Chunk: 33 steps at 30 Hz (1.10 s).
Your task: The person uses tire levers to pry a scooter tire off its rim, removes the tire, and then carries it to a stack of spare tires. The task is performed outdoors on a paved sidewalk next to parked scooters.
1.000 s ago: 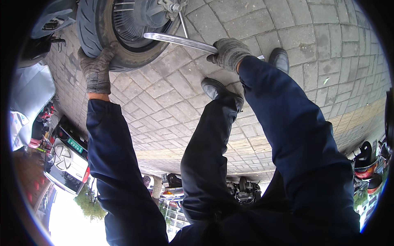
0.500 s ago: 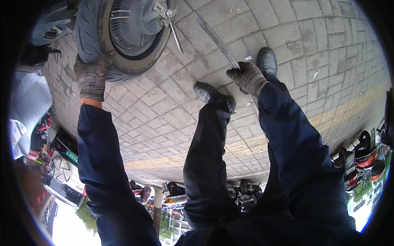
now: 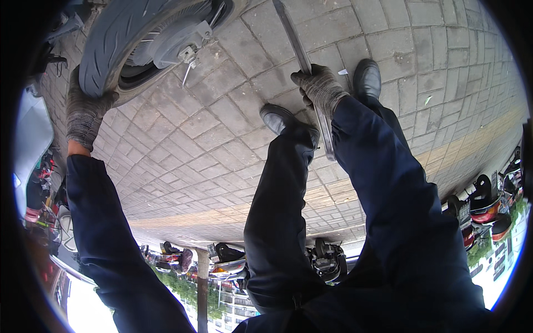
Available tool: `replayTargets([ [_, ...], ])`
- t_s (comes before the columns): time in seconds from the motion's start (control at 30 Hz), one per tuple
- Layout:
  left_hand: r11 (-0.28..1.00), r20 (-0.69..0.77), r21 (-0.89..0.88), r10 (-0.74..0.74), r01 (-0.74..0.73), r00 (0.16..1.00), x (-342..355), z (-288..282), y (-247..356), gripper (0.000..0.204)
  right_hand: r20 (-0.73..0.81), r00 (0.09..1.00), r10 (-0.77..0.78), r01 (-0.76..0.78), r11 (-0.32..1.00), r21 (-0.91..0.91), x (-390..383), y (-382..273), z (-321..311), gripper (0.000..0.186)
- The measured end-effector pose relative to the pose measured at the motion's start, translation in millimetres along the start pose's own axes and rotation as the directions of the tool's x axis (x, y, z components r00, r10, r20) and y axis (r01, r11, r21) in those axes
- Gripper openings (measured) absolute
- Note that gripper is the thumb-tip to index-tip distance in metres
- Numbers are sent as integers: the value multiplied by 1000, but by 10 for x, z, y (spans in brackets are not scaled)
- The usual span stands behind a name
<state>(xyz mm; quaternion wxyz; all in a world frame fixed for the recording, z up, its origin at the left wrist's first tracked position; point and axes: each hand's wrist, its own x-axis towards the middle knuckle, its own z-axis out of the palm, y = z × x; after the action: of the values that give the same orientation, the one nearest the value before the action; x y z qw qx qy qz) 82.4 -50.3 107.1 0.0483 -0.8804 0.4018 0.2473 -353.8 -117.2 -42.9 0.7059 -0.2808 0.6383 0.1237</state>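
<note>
At the upper left stands a scooter wheel with a black, grooved tyre [image 3: 102, 61] and a grey metal hub [image 3: 175, 49], leaning over on the paving. My left hand [image 3: 86, 114], in a grey-brown knitted glove, grips the tyre's near edge, thumb on one side and fingers round the other. Out of the hub sticks an axle end [image 3: 189, 54] with a thin metal piece beside it. My right hand [image 3: 322, 89], gloved alike, is closed around a long flat metal bar [image 3: 291, 33]. The bar slants past my right forearm, its lower end near my leg.
Grey paving bricks [image 3: 222, 127] spread around my black shoes [image 3: 277, 117], with a yellowish strip [image 3: 222, 213] behind. Parked scooters [image 3: 486, 205] and a tree trunk [image 3: 202, 283] line the rim. A silvery cover [image 3: 36, 139] hangs at the far left.
The wheel has shifted left and tilted further, with my left hand moving along on its tyre. My right hand has moved slightly left and up with the bar, whose lower end now shows.
</note>
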Motion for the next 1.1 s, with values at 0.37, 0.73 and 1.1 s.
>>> replayTargets([
  [0.37,1000,-53,-21,17,-19,998,89,-46,126,91,34,999,-3,-26,582,813,919,-130,2266,36],
  [0.73,995,-108,-102,9,-20,994,-95,-164,72,89,69,997,-34,-18,772,635,1128,103,2697,8],
  [1.1,986,-129,-136,-113,95,985,-258,-18,355,87,-43,942,333,-321,930,179,-598,344,1255,9],
])
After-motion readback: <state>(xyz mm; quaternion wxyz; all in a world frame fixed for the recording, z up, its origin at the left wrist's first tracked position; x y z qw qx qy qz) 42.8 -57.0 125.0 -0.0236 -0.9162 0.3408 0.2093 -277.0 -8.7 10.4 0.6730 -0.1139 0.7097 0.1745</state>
